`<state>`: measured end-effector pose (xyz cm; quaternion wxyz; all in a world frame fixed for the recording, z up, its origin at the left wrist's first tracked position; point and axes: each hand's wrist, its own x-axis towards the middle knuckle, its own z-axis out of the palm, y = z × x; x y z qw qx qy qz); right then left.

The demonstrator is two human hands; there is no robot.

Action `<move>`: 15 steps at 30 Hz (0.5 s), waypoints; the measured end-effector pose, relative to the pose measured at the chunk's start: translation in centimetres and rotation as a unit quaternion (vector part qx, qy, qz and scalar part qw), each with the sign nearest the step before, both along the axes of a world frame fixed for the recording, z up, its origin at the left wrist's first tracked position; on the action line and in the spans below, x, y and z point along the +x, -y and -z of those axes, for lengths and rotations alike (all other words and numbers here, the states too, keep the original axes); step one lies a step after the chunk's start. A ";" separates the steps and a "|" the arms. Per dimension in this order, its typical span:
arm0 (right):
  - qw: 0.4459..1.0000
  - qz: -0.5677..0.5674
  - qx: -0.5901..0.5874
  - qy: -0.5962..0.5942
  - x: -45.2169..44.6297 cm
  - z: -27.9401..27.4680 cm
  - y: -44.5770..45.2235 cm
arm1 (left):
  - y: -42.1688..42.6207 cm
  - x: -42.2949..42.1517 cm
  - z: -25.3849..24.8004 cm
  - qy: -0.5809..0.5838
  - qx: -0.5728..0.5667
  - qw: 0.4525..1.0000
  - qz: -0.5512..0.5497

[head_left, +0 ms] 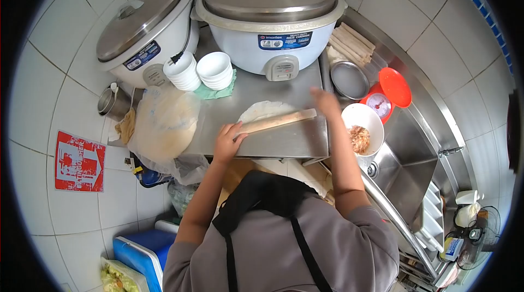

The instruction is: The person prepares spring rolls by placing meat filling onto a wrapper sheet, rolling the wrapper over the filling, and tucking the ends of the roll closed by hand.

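Note:
A long, pale uncooked spring roll [278,121] lies slantwise on the steel counter, with a loose flap of thin white wrapper [266,109] behind it. My left hand [226,142] grips the left end of the roll between thumb and fingers. Past the roll's right end, my right hand [326,103] is lifted off it and smeared by motion, so its fingers do not show clearly. Just right of that hand stands a white bowl [370,120] holding minced filling [358,139]. Several similar finished rolls [352,43] are stacked at the back right.
Two rice cookers [267,35] [139,35] stand at the back. Stacked white bowls [214,68] sit before them. Round wrappers in a plastic bag [166,123] lie left. A metal dish [350,80], red scale [380,105] and sink [401,164] are right.

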<state>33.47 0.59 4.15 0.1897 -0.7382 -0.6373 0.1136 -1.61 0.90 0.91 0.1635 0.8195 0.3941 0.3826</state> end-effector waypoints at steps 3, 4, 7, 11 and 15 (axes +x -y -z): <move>0.996 -0.023 -0.023 -0.085 -13.0 -1.9 0.5 | 0.2 -0.1 0.3 0.013 -0.022 1.000 -0.004; 0.991 -0.128 -0.024 -0.034 -15.4 -0.6 0.2 | 0.2 -0.1 0.3 0.015 -0.021 1.000 -0.001; 0.988 -0.137 -0.005 0.069 -18.2 2.6 -0.3 | 0.1 -0.2 0.6 0.017 -0.029 0.999 0.004; 0.980 0.008 -0.108 0.165 -16.6 1.5 0.1 | -0.1 -0.3 0.6 0.014 -0.034 0.999 0.012; 0.984 -0.138 -0.087 0.067 -19.7 2.4 -0.2 | 0.1 -0.3 0.8 0.034 -0.060 0.997 0.026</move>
